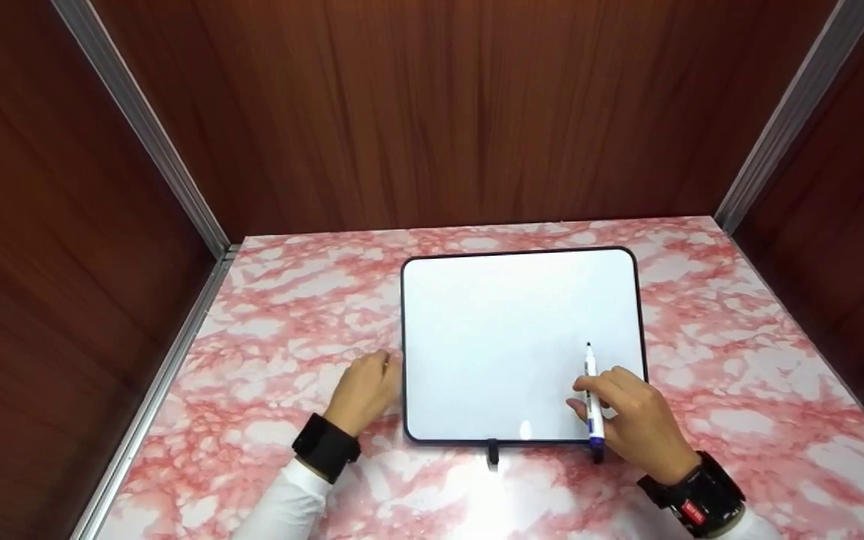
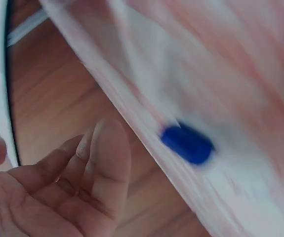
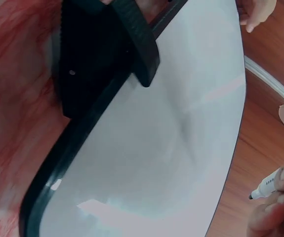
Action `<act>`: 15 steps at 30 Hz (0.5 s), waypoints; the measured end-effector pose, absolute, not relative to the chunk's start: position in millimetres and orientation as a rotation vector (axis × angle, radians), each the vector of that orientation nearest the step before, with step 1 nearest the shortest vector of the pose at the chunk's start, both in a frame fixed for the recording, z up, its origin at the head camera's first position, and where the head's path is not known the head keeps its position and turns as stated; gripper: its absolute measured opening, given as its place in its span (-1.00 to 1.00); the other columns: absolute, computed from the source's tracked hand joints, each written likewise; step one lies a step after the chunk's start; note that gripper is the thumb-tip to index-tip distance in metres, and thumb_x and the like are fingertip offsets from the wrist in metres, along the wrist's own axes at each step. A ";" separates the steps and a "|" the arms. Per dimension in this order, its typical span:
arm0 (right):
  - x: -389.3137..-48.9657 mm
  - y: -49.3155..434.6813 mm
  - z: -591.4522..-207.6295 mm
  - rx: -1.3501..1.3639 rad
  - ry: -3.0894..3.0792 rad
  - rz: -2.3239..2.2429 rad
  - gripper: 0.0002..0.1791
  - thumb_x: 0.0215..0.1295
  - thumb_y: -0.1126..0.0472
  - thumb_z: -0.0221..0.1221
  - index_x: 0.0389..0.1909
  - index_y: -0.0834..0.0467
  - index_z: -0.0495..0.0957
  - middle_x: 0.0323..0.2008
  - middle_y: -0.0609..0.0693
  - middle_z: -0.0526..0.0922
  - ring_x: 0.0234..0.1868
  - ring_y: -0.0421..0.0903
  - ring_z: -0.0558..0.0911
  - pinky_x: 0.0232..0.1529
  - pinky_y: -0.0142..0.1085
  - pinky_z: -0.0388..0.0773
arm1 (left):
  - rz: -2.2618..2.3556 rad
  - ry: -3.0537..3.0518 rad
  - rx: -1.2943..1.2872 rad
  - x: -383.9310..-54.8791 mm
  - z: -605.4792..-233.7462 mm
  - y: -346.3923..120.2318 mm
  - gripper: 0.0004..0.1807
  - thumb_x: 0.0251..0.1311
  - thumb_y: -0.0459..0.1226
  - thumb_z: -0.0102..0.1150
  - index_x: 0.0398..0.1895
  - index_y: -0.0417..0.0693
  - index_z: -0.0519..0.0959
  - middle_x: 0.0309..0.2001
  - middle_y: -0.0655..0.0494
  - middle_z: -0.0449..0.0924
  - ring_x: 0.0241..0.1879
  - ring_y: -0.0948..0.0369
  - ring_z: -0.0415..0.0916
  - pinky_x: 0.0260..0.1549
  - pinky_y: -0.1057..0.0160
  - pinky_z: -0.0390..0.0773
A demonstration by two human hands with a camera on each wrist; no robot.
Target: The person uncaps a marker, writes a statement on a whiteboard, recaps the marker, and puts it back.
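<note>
While a person's right hand pinched a white marker, tip exposed, in front of the lower right of a whiteboard on the marbled table, the loosely curled left hand held nothing beside the whiteboard's left edge.

Counted: left hand, one | right hand, one | whiteboard, one | whiteboard marker, one | blue cap, one | black stand feet, two | black wristbands, two | red label, one | white sleeves, two | marbled desk, one | wood-grain panels, three | metal corner posts, two
</note>
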State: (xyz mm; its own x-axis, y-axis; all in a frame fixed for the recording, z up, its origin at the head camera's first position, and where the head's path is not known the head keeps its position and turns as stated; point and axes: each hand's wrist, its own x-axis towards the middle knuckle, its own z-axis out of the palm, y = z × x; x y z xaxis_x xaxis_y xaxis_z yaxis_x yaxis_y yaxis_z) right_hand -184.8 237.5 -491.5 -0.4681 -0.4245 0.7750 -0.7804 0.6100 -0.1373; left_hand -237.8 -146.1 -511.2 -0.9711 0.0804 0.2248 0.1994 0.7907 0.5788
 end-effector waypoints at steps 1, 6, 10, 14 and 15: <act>-185.4 236.7 -490.8 0.946 -2.104 0.636 -0.75 -0.03 0.25 0.41 -0.28 0.09 0.65 -0.48 -0.21 0.48 -0.49 -0.29 0.43 -0.53 -0.51 0.39 | -0.979 -2.786 -0.230 -237.2 -511.0 -142.2 -0.53 0.48 0.00 -0.23 -0.34 -0.08 0.59 -0.40 0.02 0.58 -0.31 0.02 0.58 -0.28 0.01 0.56; -186.7 232.0 -488.8 0.949 -2.039 0.691 -0.88 0.05 0.23 0.37 -0.38 0.10 0.64 -0.50 -0.19 0.49 -0.50 -0.26 0.37 -0.54 -0.49 0.34 | -1.157 -2.803 -0.220 -233.7 -515.3 -129.3 -0.47 0.40 0.15 -0.16 -0.23 -0.12 0.55 -0.36 0.02 0.58 -0.32 0.09 0.56 -0.29 0.07 0.56; -187.5 228.5 -488.3 0.951 -1.987 0.754 -0.92 0.14 0.20 0.34 -0.41 0.12 0.65 -0.53 -0.19 0.47 -0.51 -0.25 0.33 -0.55 -0.50 0.26 | -1.430 -2.793 -0.232 -230.8 -521.5 -125.2 -0.34 0.32 0.15 0.02 0.11 -0.28 0.40 -0.08 -0.16 0.57 -0.11 0.05 0.55 -0.14 0.09 0.58; -189.3 226.0 -490.2 0.968 -1.960 0.844 -0.92 0.25 0.22 0.24 -0.33 0.12 0.69 -0.53 -0.19 0.48 -0.52 -0.25 0.36 -0.54 -0.50 0.28 | -1.651 -2.723 -0.277 -229.7 -527.4 -122.3 -0.24 0.27 0.07 0.15 0.30 -0.31 0.24 0.14 -0.22 0.46 0.06 0.02 0.47 0.02 0.07 0.52; -190.1 225.3 -491.1 0.977 -1.953 0.876 -0.91 0.27 0.25 0.23 -0.29 0.14 0.69 -0.52 -0.18 0.49 -0.51 -0.24 0.38 -0.53 -0.49 0.30 | -1.697 -2.696 -0.291 -229.8 -529.1 -121.5 -0.27 0.27 0.03 0.18 0.30 -0.30 0.25 0.14 -0.21 0.46 0.06 0.02 0.47 0.02 0.07 0.52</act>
